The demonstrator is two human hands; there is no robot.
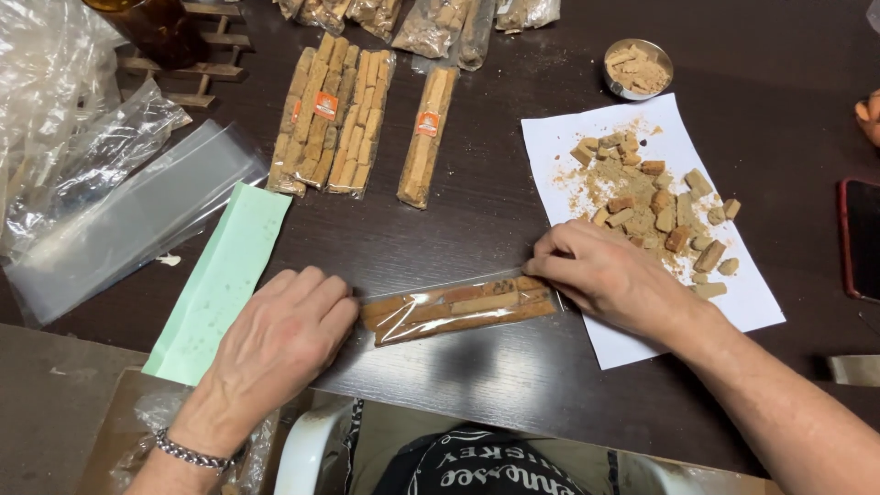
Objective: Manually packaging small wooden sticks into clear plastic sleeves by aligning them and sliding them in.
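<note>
A clear plastic packet (pixel 458 307) filled with brown sticks lies lengthwise on the dark table (pixel 477 211) in front of me. My left hand (pixel 280 344) presses its fingertips against the packet's left end. My right hand (pixel 605 275) pinches the packet's right, open end between thumb and fingers. To the right, a white paper sheet (pixel 761 307) holds several loose brown stick pieces (pixel 655 211) and crumbs.
Several filled packets (pixel 344 119) lie at the back, with more along the far edge. A small metal bowl (pixel 639 69) holds pieces. A green paper strip (pixel 220 280) and empty clear bags (pixel 128 215) lie left. A phone (pixel 862 238) sits at the right edge.
</note>
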